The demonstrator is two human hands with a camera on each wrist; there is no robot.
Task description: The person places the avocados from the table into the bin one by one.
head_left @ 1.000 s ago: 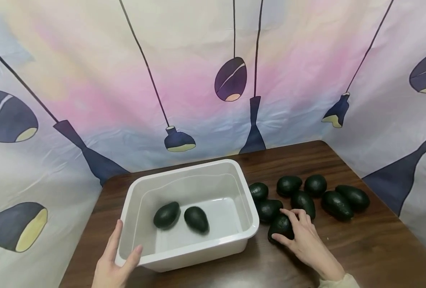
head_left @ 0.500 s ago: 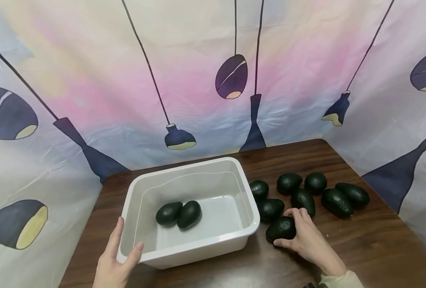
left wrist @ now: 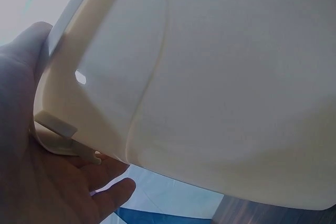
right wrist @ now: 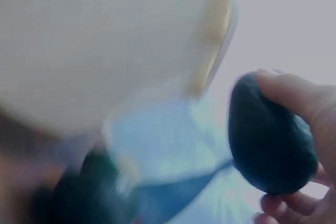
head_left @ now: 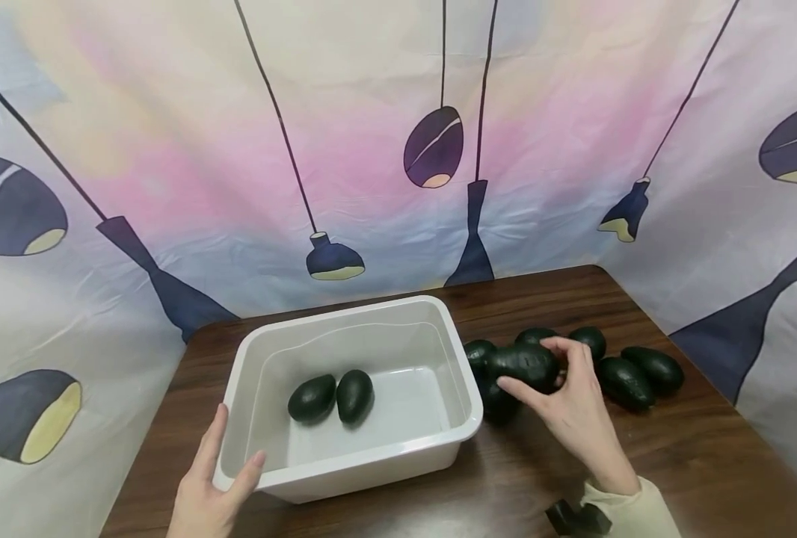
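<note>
In the head view, my left hand (head_left: 203, 482) holds the near left corner of a white plastic bin (head_left: 365, 467), thumb at the front side and fingers along the left side. The left wrist view shows this hand (left wrist: 47, 166) around the corner under the rim. Two dark green avocados, one at the left (head_left: 312, 399) and one beside it (head_left: 354, 397), lie on the bin's floor. My right hand (head_left: 580, 407) grips another avocado (head_left: 522, 365) between thumb and fingers, above the loose ones right of the bin. The right wrist view shows that held avocado (right wrist: 270, 137) clearly.
Several more avocados lie on the brown wooden table (head_left: 681, 456), including a pair (head_left: 626, 382) at the right. Some are partly hidden by my right hand and its avocado. A patterned cloth (head_left: 371, 149) hangs behind the table. A dark object (head_left: 576, 517) sits at the right sleeve.
My right hand has lifted the avocado from the table and moved it up and away from me. The two avocados in the bin have rolled closer together. The left hand stays at the corner.
</note>
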